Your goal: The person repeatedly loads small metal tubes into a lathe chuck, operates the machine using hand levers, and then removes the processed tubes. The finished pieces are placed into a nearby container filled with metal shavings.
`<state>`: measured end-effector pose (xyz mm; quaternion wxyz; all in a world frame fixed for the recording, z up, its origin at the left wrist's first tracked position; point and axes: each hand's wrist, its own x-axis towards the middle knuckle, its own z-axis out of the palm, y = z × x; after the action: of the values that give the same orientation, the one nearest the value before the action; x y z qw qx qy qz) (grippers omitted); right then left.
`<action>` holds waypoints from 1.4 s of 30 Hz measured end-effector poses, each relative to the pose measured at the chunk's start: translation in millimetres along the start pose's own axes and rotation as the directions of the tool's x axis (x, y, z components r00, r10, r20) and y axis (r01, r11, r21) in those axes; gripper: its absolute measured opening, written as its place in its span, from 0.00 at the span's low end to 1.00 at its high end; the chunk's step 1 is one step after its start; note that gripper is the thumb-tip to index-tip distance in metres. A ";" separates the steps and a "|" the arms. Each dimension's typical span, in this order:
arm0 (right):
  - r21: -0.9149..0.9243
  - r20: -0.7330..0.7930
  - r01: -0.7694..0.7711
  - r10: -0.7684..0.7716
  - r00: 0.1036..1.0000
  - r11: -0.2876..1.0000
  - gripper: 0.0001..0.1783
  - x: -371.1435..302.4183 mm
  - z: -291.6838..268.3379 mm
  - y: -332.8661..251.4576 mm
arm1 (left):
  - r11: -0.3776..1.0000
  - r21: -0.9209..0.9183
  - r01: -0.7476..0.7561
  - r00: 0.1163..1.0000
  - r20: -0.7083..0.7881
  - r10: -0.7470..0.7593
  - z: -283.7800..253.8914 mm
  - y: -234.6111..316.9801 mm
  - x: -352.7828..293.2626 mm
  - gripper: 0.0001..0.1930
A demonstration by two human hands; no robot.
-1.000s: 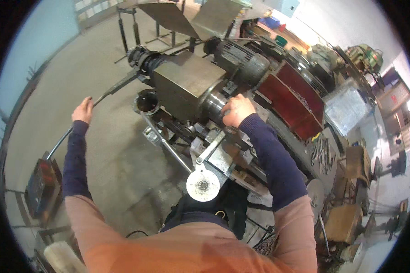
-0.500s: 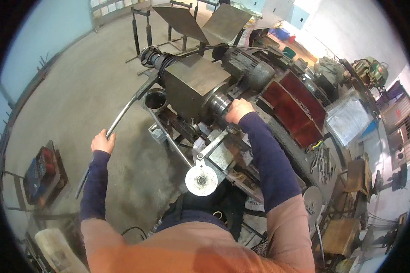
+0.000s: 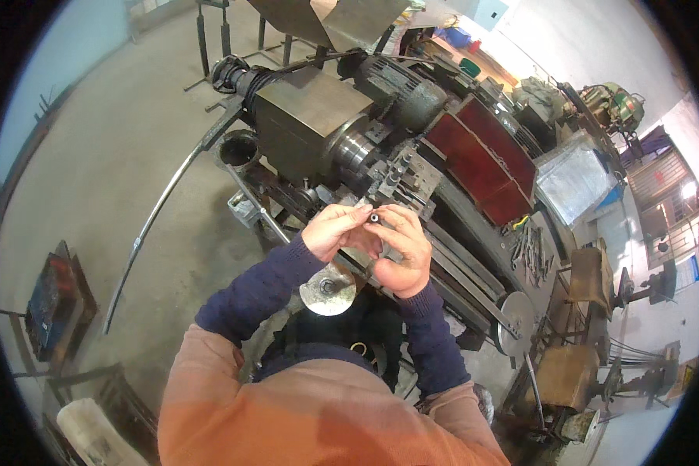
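In front of the lathe, both my hands meet around a small dark metal piece (image 3: 374,218) with a round hole in its end. My left hand (image 3: 335,230) pinches it between thumb and fingers from the left. My right hand (image 3: 404,247) has its fingers on the other side of it. Most of the piece is hidden by the fingers. Just beyond are the lathe's shiny spindle nose (image 3: 356,151) and the tool post (image 3: 404,175). A round metal disc (image 3: 328,290) sits below my left wrist. The long lever bar (image 3: 157,208) slants down to the left, untouched.
The boxy headstock (image 3: 311,101) and a finned motor (image 3: 402,92) stand at the back. To the right are a dark red tray (image 3: 485,155), several wrenches (image 3: 530,252), a clear plastic sheet (image 3: 575,182) and a handwheel (image 3: 512,322). A dark block (image 3: 58,307) lies far left.
My left hand has let go of the lever bar, and my right has left the spindle. Both have come together around the small metal piece. The view has shifted slightly.
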<state>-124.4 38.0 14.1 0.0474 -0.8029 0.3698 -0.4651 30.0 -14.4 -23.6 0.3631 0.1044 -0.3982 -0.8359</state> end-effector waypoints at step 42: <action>-0.514 0.521 -0.371 0.625 0.582 0.774 0.18 111.5 27.9 121.9 | -0.517 0.135 0.845 0.470 -0.648 0.600 -277.2 205.3 -239.6 0.07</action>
<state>-136.7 -128.6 26.6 0.1633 -0.7686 0.6173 -0.0395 437.2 -98.6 -82.1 -0.0582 0.7975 -0.5942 0.0874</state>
